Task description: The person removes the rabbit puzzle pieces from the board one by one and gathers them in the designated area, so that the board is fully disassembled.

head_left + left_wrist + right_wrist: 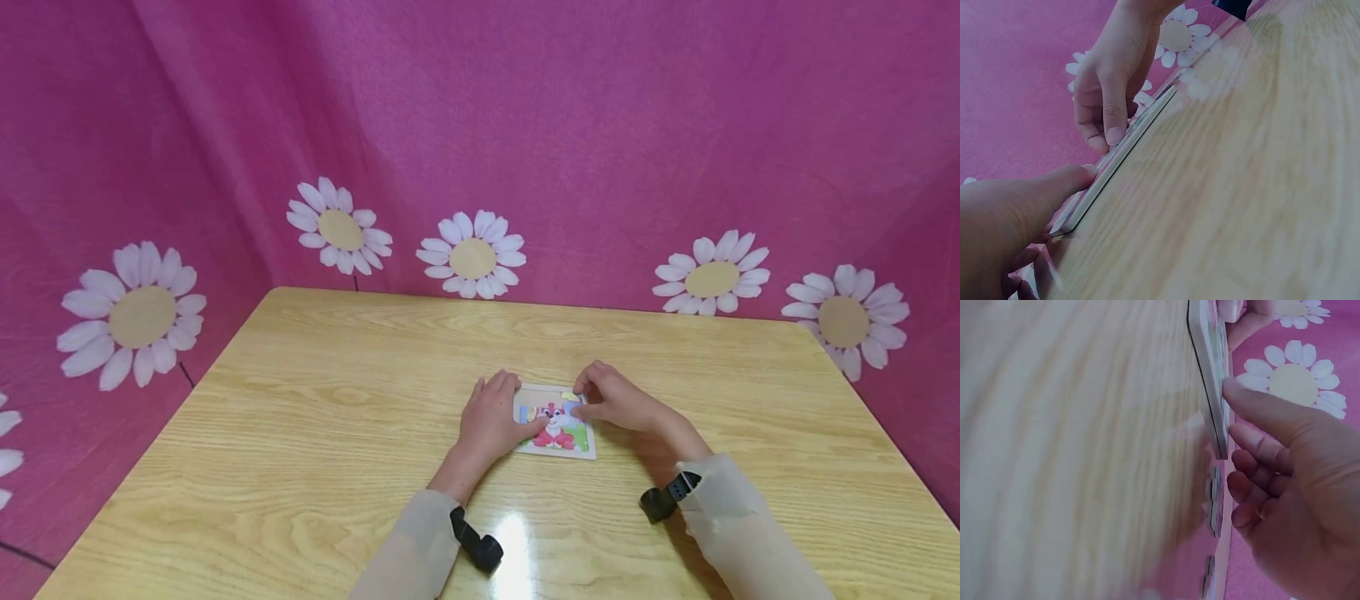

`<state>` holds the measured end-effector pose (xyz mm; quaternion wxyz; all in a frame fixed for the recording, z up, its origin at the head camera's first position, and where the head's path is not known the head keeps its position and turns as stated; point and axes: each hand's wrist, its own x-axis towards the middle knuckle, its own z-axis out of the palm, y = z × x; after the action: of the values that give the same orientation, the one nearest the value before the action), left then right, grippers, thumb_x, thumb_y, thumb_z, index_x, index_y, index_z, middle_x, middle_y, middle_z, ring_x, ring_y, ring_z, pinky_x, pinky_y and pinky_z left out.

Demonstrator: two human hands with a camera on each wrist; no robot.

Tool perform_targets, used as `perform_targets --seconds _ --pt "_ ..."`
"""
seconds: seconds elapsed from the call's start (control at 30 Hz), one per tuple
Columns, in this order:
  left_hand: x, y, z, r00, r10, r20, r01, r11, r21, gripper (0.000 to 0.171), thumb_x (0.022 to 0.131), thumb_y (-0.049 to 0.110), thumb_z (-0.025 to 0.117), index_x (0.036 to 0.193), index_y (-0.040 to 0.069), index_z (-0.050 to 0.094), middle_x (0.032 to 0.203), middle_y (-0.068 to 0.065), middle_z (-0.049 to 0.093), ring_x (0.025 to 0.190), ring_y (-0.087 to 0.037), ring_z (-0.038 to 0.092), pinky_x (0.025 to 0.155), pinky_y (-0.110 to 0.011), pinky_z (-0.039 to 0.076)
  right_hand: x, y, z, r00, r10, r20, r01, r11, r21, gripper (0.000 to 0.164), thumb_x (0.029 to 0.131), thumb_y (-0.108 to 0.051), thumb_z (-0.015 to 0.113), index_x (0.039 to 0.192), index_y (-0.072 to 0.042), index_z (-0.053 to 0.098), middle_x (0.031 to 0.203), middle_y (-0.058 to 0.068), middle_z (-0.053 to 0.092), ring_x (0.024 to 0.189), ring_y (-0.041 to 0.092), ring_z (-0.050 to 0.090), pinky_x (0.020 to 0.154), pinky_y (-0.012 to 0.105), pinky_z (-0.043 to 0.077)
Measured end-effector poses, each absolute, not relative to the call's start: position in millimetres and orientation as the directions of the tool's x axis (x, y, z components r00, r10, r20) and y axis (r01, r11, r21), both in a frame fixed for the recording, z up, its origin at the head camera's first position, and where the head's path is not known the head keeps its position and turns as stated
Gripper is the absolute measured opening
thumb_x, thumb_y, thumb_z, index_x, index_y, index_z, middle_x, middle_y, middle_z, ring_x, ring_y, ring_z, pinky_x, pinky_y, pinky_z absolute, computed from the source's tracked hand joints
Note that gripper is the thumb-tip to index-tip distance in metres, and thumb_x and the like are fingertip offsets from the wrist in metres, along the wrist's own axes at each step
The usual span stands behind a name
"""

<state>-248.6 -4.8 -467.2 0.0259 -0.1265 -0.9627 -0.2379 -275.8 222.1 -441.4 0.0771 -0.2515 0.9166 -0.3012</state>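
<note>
A small framed jigsaw puzzle with a red-and-white cartoon animal lies flat on the table, between both hands in the head view. Bare tray shows at its upper left. My left hand grips the puzzle's left side, thumb laid over the picture and fingers along the frame's edge. At the upper right corner, my right hand has its thumb and curled fingers around a puzzle piece, largely covered by the fingertips. The left wrist view shows this right hand with thumb and forefinger close together over the puzzle.
Loose puzzle pieces lie past the frame's end in the right wrist view, seen edge-on. The wood-grain table runs back to a pink cloth printed with white flowers. A black wrist camera hangs from each sleeve.
</note>
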Motion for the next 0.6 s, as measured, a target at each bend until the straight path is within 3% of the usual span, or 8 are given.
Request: perform_targets --seconds 0.6 --pt "-249.3 -8.7 -468.0 -0.960 0.261 0.103 0.280 0.864 0.419 0.074 0.080 0.063 0.069 0.130 0.011 0.051 0.132 -0.003 0.055 0.126 -0.018 0.052 0.124 -0.043 0.026 -278.8 220.0 -442.1 -0.821 -0.567 0.058 -0.503 0.672 -0.544 0.023 0.087 -0.014 0.073 0.100 -0.001 0.060 0.091 0.006 0.053 0.085 0.013 0.046 0.071 0.020 0.041"
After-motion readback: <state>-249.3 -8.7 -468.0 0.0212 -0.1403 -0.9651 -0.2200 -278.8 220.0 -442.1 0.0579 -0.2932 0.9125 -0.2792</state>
